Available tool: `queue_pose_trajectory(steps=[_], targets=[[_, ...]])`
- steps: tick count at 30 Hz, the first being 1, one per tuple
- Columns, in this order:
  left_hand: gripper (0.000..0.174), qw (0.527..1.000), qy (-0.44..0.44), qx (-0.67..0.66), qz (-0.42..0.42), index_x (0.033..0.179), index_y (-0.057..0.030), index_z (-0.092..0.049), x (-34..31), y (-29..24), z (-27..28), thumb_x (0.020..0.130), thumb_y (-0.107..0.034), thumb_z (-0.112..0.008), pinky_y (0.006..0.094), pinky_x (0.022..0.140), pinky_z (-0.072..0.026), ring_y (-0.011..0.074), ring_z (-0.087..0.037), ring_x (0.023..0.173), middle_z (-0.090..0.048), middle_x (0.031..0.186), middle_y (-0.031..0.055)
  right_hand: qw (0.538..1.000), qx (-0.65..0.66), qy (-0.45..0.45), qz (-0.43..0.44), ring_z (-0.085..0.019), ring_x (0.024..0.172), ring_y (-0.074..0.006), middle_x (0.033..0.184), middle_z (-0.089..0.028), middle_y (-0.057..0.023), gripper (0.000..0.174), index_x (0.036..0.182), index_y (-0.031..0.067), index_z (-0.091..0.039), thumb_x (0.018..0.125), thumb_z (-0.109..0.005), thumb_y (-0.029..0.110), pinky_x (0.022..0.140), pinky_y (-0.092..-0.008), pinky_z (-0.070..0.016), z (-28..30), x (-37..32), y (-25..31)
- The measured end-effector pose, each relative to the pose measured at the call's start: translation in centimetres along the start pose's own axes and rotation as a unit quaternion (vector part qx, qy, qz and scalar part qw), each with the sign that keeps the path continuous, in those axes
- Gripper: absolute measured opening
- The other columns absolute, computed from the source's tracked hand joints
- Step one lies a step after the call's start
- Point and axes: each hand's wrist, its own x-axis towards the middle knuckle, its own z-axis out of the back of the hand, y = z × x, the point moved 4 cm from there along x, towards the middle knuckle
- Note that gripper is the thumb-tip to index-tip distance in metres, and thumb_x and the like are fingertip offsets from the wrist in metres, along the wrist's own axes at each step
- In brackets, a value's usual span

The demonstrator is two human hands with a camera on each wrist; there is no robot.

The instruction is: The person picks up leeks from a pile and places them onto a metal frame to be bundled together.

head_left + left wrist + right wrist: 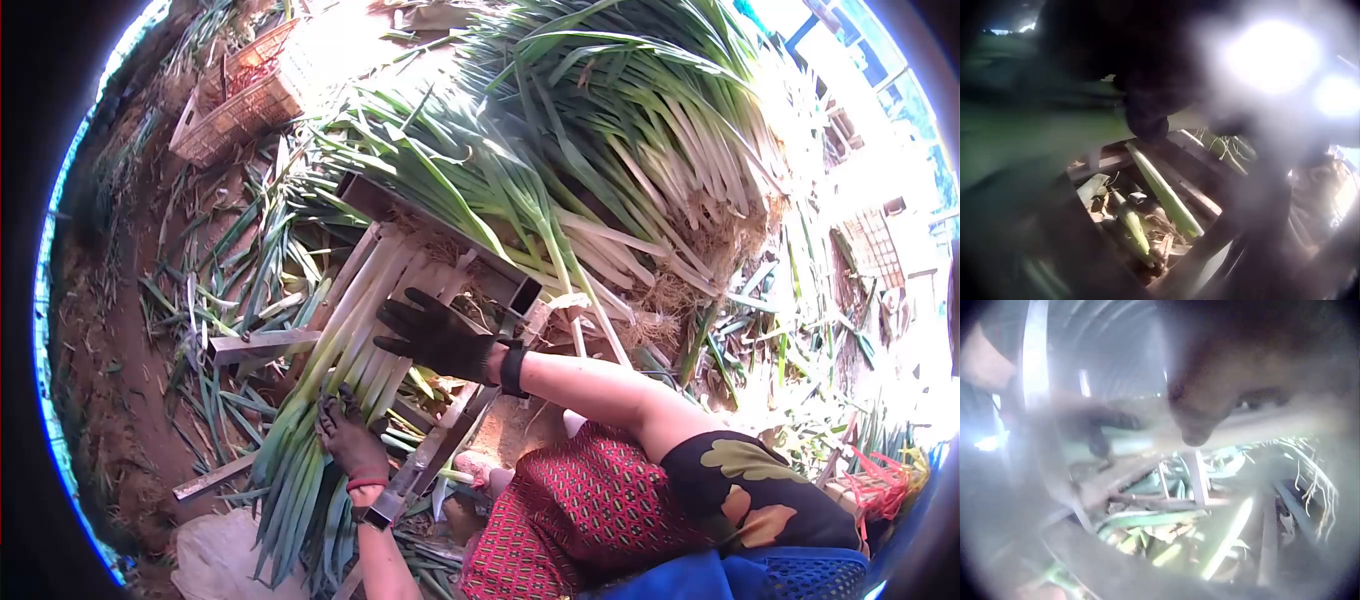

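Note:
A bundle of leeks (345, 345) lies across a metal frame (440, 440), its root ends against a square-tube crossbar (505, 275) and its green leaves hanging toward the bottom left. My gloved left hand (352, 445) grips the bundle where the stems turn green, with the thumb down the near side. Farther up, my gloved right hand (435, 335) lies over the white stems with fingers straight and spread. Dark glove fingers (1147, 125) overlap the stalks in the left wrist view. In the hazy right wrist view, the right thumb (1194, 428) points down beside the stems.
Behind the crossbar lies a large heap of leeks (640, 130) with rooty ends to the right. A plastic crate (240, 105) stands at the upper left. Loose leaves litter the soil. A pale sack (225, 555) lies at the lower left, and metal bars (262, 345) jut out leftward.

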Motion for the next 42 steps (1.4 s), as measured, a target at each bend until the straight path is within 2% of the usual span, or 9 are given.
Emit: queue_pose_trajectory(steps=[5,9,13,15,20,25,31,38,42], targets=[[0.093,0.999,0.022,0.034,0.007,0.156,-0.0127,-0.037,0.0,-0.9,1.2,0.075,-0.027,-0.08,0.0501,0.119,-0.0282,0.0369,-0.034,0.146,-0.042,0.15,0.0192,0.986,0.128,0.074,0.078,-0.058,0.124,-0.0283,0.137,-0.057,-0.0149,0.051,0.137,0.0145,-0.055,0.087,-0.059,0.023,0.11,-0.0495,-0.0418,11.3,-1.8,1.6],[0.096,0.998,0.038,0.038,0.019,0.157,-0.0129,-0.035,0.0,-0.7,0.8,0.075,-0.028,-0.081,0.0497,0.12,-0.0278,0.0365,-0.034,0.146,-0.042,0.15,0.0197,0.969,0.222,-0.059,0.092,-0.065,0.082,-0.0218,0.099,-0.064,-0.0065,0.032,0.121,0.0101,-0.06,0.09,-0.06,0.019,0.07,-0.0369,-0.054,20.2,-10.4,-1.4],[0.098,0.997,0.067,0.026,0.031,0.157,-0.0113,-0.036,0.2,-1.6,2.2,0.073,-0.028,-0.083,0.0487,0.12,-0.0275,0.0367,-0.034,0.146,-0.042,0.15,0.0211,0.886,-0.06,0.289,-0.357,-0.067,0.085,-0.0247,0.095,-0.067,-0.0057,0.022,0.112,0.012,-0.063,0.092,-0.056,0.015,0.072,-0.0404,-0.0543,16.6,-18.9,-14.8],[0.098,0.997,0.067,0.024,0.029,0.156,-0.0102,-0.036,0.4,-1.6,2.3,0.072,-0.028,-0.083,0.0484,0.12,-0.0277,0.037,-0.035,0.145,-0.042,0.149,0.0215,0.93,-0.127,0.045,-0.341,-0.069,0.091,-0.03,0.099,-0.068,-0.0099,0.025,0.113,0.0119,-0.064,0.089,-0.06,0.018,0.076,-0.0451,-0.0551,12.0,-25.0,-21.7],[0.095,0.998,0.051,0.012,0.016,0.154,-0.009,-0.039,0.0,-1.1,2.0,0.07,-0.021,-0.082,0.0491,0.12,-0.0294,0.0384,-0.036,0.143,-0.044,0.146,0.0211,0.86,-0.131,0.188,-0.456,-0.068,0.083,-0.0337,0.098,-0.068,-0.017,0.027,0.113,0.0101,-0.066,0.087,-0.063,0.019,0.069,-0.0459,-0.0531,8.0,-25.5,-27.4],[0.087,0.999,0.044,0.031,0.001,0.151,-0.0083,-0.044,-0.2,-0.8,1.5,0.072,-0.016,-0.078,0.0496,0.12,-0.029,0.0395,-0.037,0.142,-0.046,0.143,0.0201,0.898,-0.192,0.068,-0.39,-0.053,0.037,-0.0207,0.049,-0.055,-0.0035,0.03,0.075,0.0131,-0.066,0.099,-0.054,0.026,0.038,-0.0385,-0.043,7.5,-24.5,-22.3],[0.084,0.998,0.036,0.041,0.001,0.149,-0.0076,-0.047,-0.6,0.8,-0.5,0.072,-0.016,-0.08,0.05,0.12,-0.0283,0.0394,-0.037,0.142,-0.044,0.144,0.0193,0.842,0.071,0.342,-0.412,-0.071,0.067,-0.032,0.079,-0.071,-0.018,0.03,0.099,0.0046,-0.068,0.099,-0.05,0.029,0.063,-0.0469,-0.0569,2.1,-27.4,-16.7],[0.09,0.999,0.038,0.013,0.023,0.151,-0.0082,-0.045,-0.9,0.6,0.2,0.07,-0.019,-0.083,0.0489,0.12,-0.0291,0.0383,-0.037,0.143,-0.043,0.146,0.0186,0.869,-0.122,0.199,-0.437,-0.071,0.072,-0.034,0.091,-0.071,-0.013,0.024,0.108,0.0107,-0.068,0.094,-0.059,0.027,0.063,-0.0471,-0.0564,8.1,-26.4,-23.6],[0.091,0.999,0.044,0.025,0.017,0.152,-0.0093,-0.044,-0.9,0.8,-0.3,0.07,-0.018,-0.082,0.0486,0.119,-0.0294,0.0381,-0.037,0.143,-0.043,0.146,0.0179,0.784,-0.056,0.239,-0.57,-0.069,0.095,-0.0365,0.116,-0.066,-0.0214,0.067,0.138,0.0116,-0.051,0.08,-0.075,0.036,0.08,-0.0482,-0.0557,8.0,-26.4,-26.9]])
